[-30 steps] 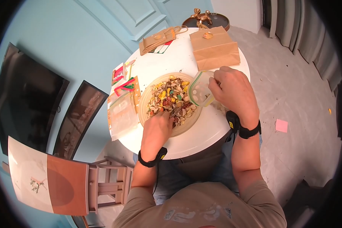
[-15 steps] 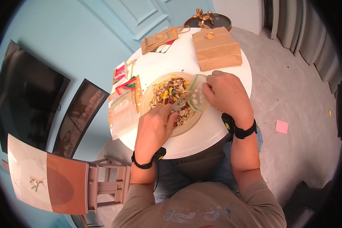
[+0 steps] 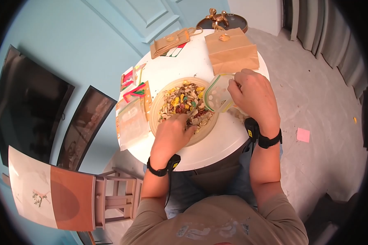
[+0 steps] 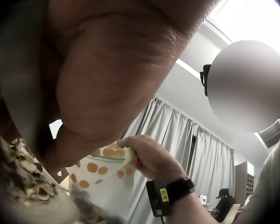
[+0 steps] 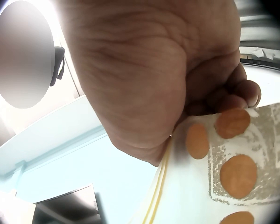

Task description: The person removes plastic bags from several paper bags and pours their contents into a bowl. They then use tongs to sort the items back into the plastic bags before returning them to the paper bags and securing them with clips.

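A round cream bowl [image 3: 153, 118] on the white table holds a heap of dried potpourri [image 3: 180, 100] in brown, cream, yellow and dark red. My left hand [image 3: 171, 136] is low over the near side of the heap, fingers curled round a grey scoop [image 4: 18, 79]; its far end is hidden by the hand and potpourri in the head view. At the bowl's right rim, my right hand [image 3: 255, 96] pinches the edge of a clear zip bag [image 3: 221, 94] with orange dots. The bag's mouth faces the bowl, its green zip strip showing, and its lower part contains some of the mix.
Folded brown paper bags [image 3: 169, 43] lie at the back left, and a larger paper bag [image 3: 233, 53] is at the back right. Flat plastic bags [image 3: 133, 122] and pink and green craft sticks [image 3: 135, 93] lie left of the bowl. A wooden stool [image 3: 118, 196] stands left of the table.
The left hand lifted the scoop to the bag's mouth half a second ago, then came back down into the potpourri. The right hand and bag went left, then back right.
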The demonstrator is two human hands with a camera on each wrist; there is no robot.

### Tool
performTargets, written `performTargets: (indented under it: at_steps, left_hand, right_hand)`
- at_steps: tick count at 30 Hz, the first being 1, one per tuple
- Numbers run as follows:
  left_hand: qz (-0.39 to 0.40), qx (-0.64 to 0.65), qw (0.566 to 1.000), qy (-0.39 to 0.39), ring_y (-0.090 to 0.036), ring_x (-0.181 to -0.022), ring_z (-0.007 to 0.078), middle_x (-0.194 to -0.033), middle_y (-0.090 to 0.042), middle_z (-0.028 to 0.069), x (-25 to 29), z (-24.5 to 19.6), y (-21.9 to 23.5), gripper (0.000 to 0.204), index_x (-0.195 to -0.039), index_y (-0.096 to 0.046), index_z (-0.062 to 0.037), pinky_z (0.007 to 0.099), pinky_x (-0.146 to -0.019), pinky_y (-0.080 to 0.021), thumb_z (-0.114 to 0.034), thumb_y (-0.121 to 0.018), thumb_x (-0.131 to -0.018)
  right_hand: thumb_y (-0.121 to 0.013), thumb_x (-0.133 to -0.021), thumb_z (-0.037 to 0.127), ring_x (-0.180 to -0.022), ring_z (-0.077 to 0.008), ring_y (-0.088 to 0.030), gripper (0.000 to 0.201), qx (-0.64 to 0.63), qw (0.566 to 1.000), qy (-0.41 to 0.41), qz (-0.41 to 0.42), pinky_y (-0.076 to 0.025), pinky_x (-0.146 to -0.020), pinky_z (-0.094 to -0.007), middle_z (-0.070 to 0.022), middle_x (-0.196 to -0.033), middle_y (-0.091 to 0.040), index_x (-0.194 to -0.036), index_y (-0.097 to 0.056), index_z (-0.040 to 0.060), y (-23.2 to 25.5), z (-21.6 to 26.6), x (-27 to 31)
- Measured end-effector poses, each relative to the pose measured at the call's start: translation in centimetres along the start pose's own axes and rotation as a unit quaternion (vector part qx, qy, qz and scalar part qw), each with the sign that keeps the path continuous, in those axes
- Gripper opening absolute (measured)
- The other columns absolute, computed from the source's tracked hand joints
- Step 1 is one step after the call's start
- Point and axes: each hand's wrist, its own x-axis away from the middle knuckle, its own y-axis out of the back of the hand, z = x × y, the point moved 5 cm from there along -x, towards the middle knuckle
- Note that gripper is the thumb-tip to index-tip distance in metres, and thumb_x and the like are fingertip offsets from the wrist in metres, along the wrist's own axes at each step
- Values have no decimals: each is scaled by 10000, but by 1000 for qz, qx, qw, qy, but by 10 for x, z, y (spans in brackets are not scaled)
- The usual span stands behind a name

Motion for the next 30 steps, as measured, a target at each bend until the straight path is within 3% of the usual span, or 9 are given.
performTargets:
  at_steps: [3, 6, 12, 15, 24, 30]
  left_hand:
    - [26, -34, 999, 4, -770, -868, 438, -982, -777, 242, -9, 2, -20, 386, -1164, -801, 18, 526, -781, -611, -269, -866, -915]
    - [10, -72, 997, 28, -775, -896, 458, -973, -783, 262, -15, 5, -23, 357, -1122, -796, 27, 547, -793, -617, -268, -852, -929]
    - [66, -90, 993, 38, -770, -870, 476, -907, -775, 269, -12, 4, -21, 318, -1051, -790, 23, 561, -794, -619, -274, -835, -948]
    - [31, -96, 994, 29, -768, -864, 472, -906, -775, 266, -14, 4, -23, 308, -1026, -784, 19, 560, -790, -620, -278, -825, -958]
    - [45, -107, 992, 43, -769, -867, 470, -910, -778, 260, -7, 3, -23, 310, -1024, -782, 7, 561, -791, -621, -299, -807, -980]
    - [72, -94, 992, 36, -758, -843, 487, -858, -764, 277, -9, 3, -21, 319, -941, -779, 20, 566, -793, -615, -295, -793, -991]
  right_hand:
    - [-684, -967, 135, -806, -464, -704, 267, -3, 1000, 4, -7, -567, -780, -532, -264, -880, -722, -805, -721, -74, 0, 0, 0]
    - [-682, -968, 138, -801, -465, -701, 273, -10, 1000, 4, -4, -565, -779, -533, -266, -866, -713, -803, -723, -75, -1, 1, 0]
    - [-672, -969, 143, -805, -460, -702, 276, -12, 1000, 4, 2, -563, -784, -530, -265, -861, -712, -806, -729, -72, -2, -1, 0]
    - [-671, -969, 142, -808, -457, -704, 272, -8, 1000, 9, 4, -563, -787, -530, -263, -861, -714, -811, -733, -71, -2, 0, 2]
    - [-677, -970, 145, -818, -457, -711, 267, -7, 1000, 9, 8, -570, -800, -529, -266, -882, -728, -828, -748, -70, -2, -1, 2]
    - [-671, -970, 147, -811, -453, -711, 273, -3, 1000, 6, 15, -569, -796, -528, -266, -876, -726, -821, -746, -69, -1, -1, 2]
